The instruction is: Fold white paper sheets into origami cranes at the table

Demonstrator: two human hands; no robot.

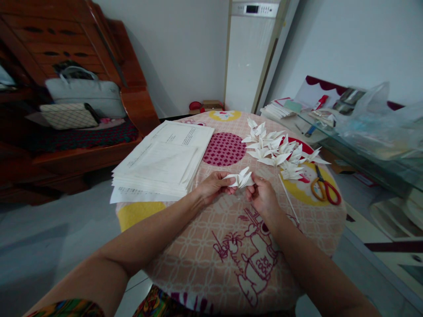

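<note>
Between my two hands is a white folded paper crane, held just above the patterned tablecloth. My left hand pinches its left end with thumb and fingers. On the other side my right hand grips its right end. Beyond my right hand lies a heap of white paper cranes, spread over the far right of the round table. A thin white stick rests beside my right wrist. Left of my hands stands a stack of printed paper sheets, with smaller paper pieces on top.
Scissors with orange and red handles lie at the table's right side. A glass-topped stand with papers and a plastic bag adjoins on the right. A wooden bench holding bags is at left; a tall white cabinet-like unit stands behind.
</note>
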